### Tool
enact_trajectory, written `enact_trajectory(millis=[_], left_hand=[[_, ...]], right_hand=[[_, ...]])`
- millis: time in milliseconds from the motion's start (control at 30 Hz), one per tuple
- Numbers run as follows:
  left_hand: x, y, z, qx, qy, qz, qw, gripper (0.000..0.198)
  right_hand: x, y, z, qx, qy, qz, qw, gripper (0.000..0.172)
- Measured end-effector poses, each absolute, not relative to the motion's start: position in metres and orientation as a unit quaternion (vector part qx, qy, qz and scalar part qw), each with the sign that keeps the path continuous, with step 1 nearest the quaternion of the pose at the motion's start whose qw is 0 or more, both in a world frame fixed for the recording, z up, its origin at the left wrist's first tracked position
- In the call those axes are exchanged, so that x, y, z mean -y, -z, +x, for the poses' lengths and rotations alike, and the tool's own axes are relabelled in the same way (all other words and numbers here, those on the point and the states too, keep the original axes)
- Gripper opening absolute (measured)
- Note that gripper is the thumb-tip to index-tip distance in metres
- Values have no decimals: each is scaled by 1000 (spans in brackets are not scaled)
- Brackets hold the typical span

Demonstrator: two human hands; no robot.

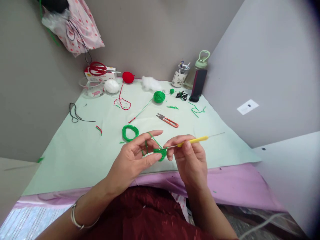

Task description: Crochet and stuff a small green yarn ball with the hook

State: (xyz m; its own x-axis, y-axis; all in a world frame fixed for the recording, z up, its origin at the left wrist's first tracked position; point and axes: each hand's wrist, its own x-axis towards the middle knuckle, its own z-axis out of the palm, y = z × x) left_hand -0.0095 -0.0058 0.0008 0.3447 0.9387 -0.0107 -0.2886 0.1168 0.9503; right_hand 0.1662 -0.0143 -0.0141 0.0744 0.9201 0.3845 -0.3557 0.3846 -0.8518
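Observation:
Between the thumb and fingers of my left hand [138, 151] is a small green crochet piece [161, 154], gripped at its left side. Green yarn runs over the raised index finger of that hand down to the piece. My right hand [191, 158] is closed around the yellow handle of a crochet hook [193, 141]; its metal tip reaches the top edge of the crochet piece. A loop of green yarn [130, 133] lies on the table just beyond my left hand. From there a strand leads back to a green yarn ball [159, 97].
Orange-handled thread snips [168, 120] lie beyond my hands. At the back are a red yarn ball [128, 77], a white yarn ball [111, 86], red-handled scissors [98, 69], white stuffing [150, 82], a pen cup [180, 76] and a bottle [193, 75]. Grey partitions stand on both sides.

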Motion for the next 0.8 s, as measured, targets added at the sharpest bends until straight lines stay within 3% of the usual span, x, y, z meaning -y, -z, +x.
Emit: enact_trajectory(millis=[200, 367, 500, 600, 667, 800], left_hand=[[6, -2, -12, -363, -459, 519, 623, 46], [8, -2, -13, -382, -461, 585, 548, 42], [8, 4, -12, -391, -475, 643, 456, 14], [8, 6, -11, -387, -490, 656, 423, 7], [8, 5, -10, -397, -496, 629, 447, 10], [10, 1, -8, -377, -492, 513, 593, 45]], right_hand=[[22, 14, 172, 533, -453, -293, 652, 25], [31, 13, 173, 640, -295, -331, 628, 25], [31, 11, 175, 737, -154, -304, 584, 24], [30, 12, 177, 774, -76, -312, 545, 23], [31, 14, 177, 799, 0, -328, 504, 22], [33, 20, 172, 812, 147, -343, 449, 32]])
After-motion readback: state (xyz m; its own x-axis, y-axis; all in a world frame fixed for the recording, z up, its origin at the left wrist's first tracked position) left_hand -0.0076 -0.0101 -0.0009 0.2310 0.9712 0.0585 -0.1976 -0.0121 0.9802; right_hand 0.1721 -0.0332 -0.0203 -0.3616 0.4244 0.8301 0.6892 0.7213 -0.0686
